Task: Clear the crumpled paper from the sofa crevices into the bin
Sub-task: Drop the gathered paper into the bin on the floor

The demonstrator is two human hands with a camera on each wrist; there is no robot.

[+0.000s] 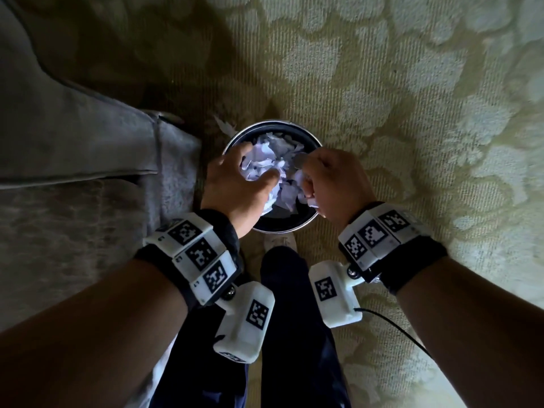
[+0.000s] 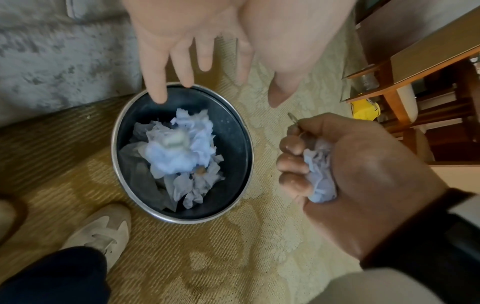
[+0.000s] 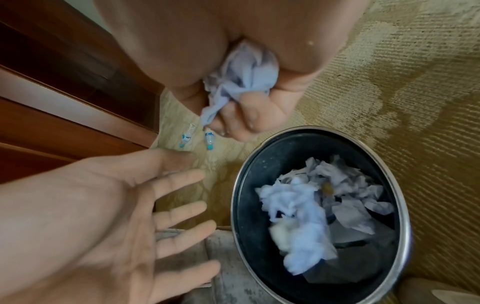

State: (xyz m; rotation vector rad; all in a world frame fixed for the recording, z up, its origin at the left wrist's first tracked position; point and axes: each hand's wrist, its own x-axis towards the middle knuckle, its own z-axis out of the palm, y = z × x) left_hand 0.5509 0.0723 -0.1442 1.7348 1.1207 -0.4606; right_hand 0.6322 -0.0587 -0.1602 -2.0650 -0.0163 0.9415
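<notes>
A round black bin (image 1: 273, 122) with a metal rim stands on the carpet beside the sofa, and several pieces of crumpled white paper (image 1: 273, 154) lie inside. My left hand (image 1: 235, 178) hovers over the bin's left side with its fingers (image 2: 187, 61) spread and nothing in them. A blurred paper ball (image 2: 176, 148) sits under it, on the pile. My right hand (image 1: 326, 181) hangs over the bin's right edge and grips a crumpled paper (image 2: 320, 176) in its fist. A thin metal piece (image 2: 292, 118) sticks out above its fingers.
The grey sofa (image 1: 73, 142) runs along the left, close to the bin. A paper scrap (image 1: 223, 128) lies on the carpet behind the bin. My shoe (image 2: 103, 226) stands just in front. Wooden furniture (image 2: 428, 82) and two small bottles (image 3: 209, 139) are further off.
</notes>
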